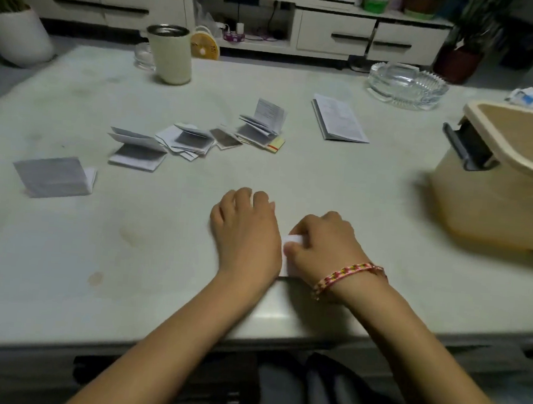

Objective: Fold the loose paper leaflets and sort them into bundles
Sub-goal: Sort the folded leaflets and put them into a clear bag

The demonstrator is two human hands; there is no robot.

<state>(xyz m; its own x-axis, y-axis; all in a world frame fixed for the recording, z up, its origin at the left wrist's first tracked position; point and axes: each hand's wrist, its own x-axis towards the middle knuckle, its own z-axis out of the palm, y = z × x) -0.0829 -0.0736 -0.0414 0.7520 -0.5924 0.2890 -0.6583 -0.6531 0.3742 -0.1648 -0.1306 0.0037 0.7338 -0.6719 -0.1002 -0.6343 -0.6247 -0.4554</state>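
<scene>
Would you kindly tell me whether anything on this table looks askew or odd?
The folded white paper leaflets mid-table lie in a skewed, overlapping heap, several springing open instead of lying flat. Two brownish stains mark the pale tabletop front left. Nothing looks spilled.

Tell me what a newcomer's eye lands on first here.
Two hands meet at the near edge of the table: the right hand pinches a white leaflet, the left hand rests palm-down beside it. Beyond them, folded leaflets lie scattered mid-table. A beige bin stands far right.
</scene>
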